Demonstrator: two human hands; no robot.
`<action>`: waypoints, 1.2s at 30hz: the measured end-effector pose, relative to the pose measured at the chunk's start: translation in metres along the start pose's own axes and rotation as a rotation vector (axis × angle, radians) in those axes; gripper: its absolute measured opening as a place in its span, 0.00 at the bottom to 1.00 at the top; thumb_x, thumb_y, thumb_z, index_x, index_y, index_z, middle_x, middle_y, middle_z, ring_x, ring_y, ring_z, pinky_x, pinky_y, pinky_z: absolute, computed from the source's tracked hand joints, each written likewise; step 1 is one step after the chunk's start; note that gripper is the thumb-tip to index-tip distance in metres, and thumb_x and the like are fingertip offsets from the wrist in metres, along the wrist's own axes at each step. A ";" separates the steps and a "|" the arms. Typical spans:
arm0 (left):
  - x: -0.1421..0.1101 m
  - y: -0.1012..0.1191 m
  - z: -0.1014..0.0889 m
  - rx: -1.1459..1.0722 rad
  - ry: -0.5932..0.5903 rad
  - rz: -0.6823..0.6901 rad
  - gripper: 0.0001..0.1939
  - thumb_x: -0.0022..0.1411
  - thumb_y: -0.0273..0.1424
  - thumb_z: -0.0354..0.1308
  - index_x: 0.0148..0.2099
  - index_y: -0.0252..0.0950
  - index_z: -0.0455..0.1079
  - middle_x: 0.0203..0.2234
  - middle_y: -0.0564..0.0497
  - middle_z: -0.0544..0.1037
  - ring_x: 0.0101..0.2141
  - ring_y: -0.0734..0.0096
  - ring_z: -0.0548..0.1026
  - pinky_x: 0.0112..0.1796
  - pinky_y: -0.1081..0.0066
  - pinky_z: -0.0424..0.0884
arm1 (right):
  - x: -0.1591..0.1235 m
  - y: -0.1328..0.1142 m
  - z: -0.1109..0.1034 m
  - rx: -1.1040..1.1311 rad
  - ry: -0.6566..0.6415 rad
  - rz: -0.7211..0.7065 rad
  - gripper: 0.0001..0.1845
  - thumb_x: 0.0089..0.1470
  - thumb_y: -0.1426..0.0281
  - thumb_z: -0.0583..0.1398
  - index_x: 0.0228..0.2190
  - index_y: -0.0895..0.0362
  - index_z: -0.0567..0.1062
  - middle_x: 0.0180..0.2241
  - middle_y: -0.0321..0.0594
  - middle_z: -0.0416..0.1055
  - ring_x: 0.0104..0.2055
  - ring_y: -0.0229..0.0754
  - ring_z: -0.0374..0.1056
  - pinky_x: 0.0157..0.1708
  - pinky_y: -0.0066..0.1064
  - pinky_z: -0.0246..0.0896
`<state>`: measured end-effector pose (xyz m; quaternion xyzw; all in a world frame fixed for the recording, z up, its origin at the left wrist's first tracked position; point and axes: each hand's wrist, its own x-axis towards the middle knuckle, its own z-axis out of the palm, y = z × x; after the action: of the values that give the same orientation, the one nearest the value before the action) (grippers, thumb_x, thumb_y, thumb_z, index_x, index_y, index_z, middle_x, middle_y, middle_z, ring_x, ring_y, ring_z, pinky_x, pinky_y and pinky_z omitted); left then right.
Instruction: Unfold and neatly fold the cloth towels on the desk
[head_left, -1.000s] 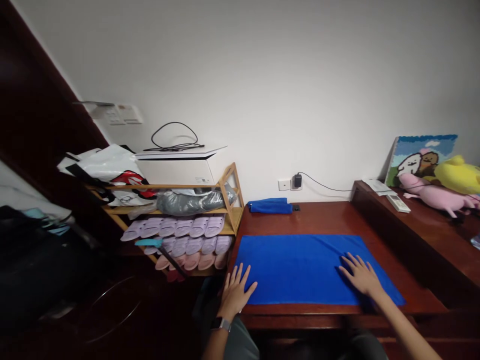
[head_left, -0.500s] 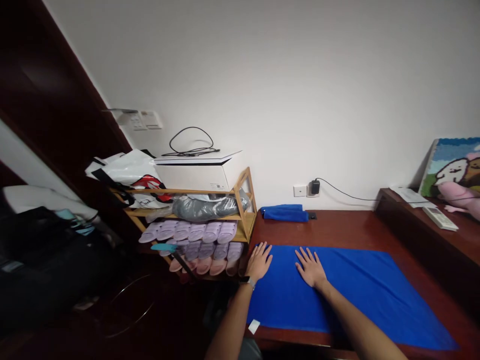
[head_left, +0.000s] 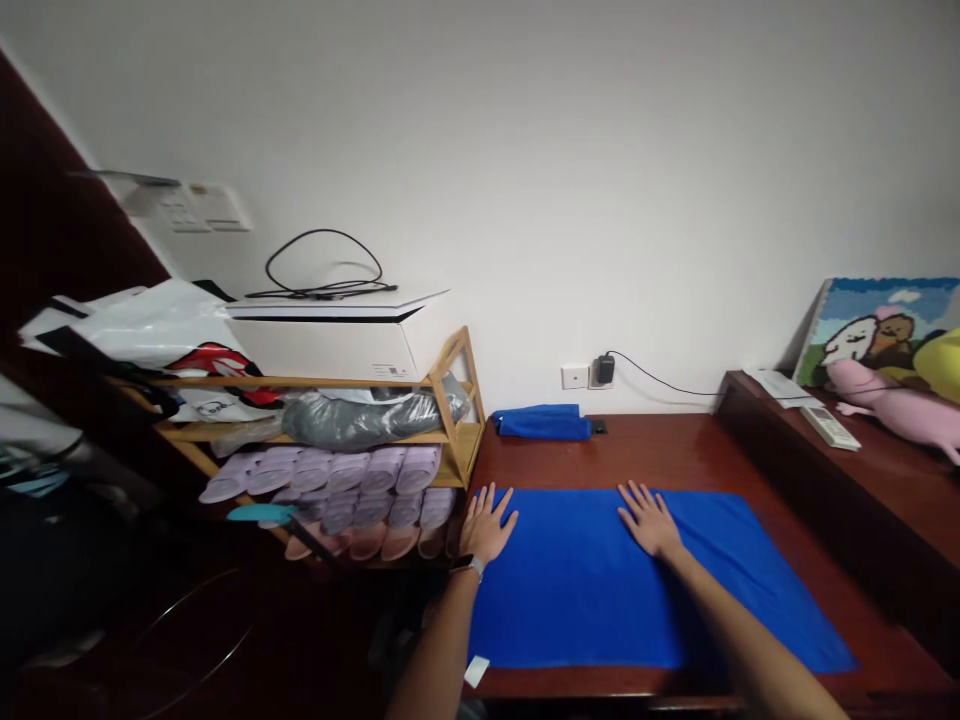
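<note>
A blue towel (head_left: 570, 590) lies spread over the dark red wooden table, with a white tag (head_left: 476, 671) at its near left corner. Flat on the towel's far left corner rests my left hand (head_left: 486, 525), fingers apart, a watch on the wrist. My right hand (head_left: 651, 522) is pressed flat near the far edge, right of the middle, fingers spread. Between my hands the cloth looks smooth; faint creases run across its right part. Neither hand grips anything.
Behind the towel, a folded blue cloth (head_left: 544, 422) lies by the wall. A wooden rack (head_left: 457, 440) on the left holds slippers (head_left: 337, 470) and a white box (head_left: 330, 345). On the raised right ledge are a remote control (head_left: 831, 428) and a pink plush toy (head_left: 892, 400).
My right hand has slid right along the towel's far edge, and the creases there have lessened. The left hand stays on the far left corner. The view has turned right.
</note>
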<state>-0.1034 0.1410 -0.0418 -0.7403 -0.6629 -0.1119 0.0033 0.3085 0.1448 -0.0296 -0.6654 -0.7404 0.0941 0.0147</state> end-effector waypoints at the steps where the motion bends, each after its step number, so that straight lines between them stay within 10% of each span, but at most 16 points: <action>1: 0.001 -0.001 0.001 0.000 0.005 0.000 0.31 0.75 0.50 0.46 0.75 0.52 0.57 0.76 0.50 0.55 0.74 0.50 0.53 0.70 0.49 0.50 | -0.002 0.028 0.001 -0.016 0.008 0.055 0.38 0.70 0.50 0.40 0.75 0.46 0.48 0.77 0.34 0.41 0.79 0.47 0.35 0.75 0.50 0.28; 8: 0.003 -0.004 0.006 0.024 0.014 -0.003 0.31 0.75 0.51 0.46 0.75 0.53 0.57 0.75 0.52 0.56 0.73 0.49 0.53 0.69 0.48 0.52 | -0.019 0.169 0.005 -0.035 0.050 0.370 0.41 0.68 0.49 0.38 0.76 0.51 0.43 0.78 0.40 0.39 0.79 0.50 0.35 0.74 0.51 0.32; 26: 0.009 -0.007 0.009 0.010 -0.071 -0.091 0.44 0.73 0.56 0.40 0.77 0.29 0.49 0.75 0.37 0.51 0.74 0.52 0.49 0.70 0.53 0.50 | -0.025 0.205 0.010 0.060 0.076 0.525 0.52 0.61 0.41 0.37 0.75 0.58 0.45 0.78 0.48 0.37 0.79 0.56 0.35 0.74 0.54 0.32; 32: 0.008 -0.017 -0.011 -0.034 -0.176 -0.032 0.42 0.73 0.58 0.41 0.78 0.37 0.51 0.76 0.42 0.52 0.74 0.53 0.53 0.68 0.55 0.56 | -0.022 0.169 -0.058 0.040 -0.106 0.528 0.50 0.61 0.47 0.46 0.73 0.66 0.54 0.75 0.61 0.46 0.76 0.67 0.44 0.70 0.62 0.42; 36: 0.003 -0.020 -0.003 -0.033 -0.063 0.017 0.41 0.74 0.55 0.40 0.77 0.34 0.51 0.75 0.41 0.54 0.74 0.56 0.52 0.71 0.56 0.49 | -0.004 0.045 -0.083 -0.001 0.037 0.218 0.42 0.66 0.58 0.42 0.69 0.75 0.58 0.72 0.67 0.52 0.75 0.64 0.47 0.71 0.55 0.40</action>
<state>-0.1235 0.1456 -0.0410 -0.7492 -0.6543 -0.0995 -0.0288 0.3657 0.1553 0.0447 -0.7436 -0.6633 0.0825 0.0176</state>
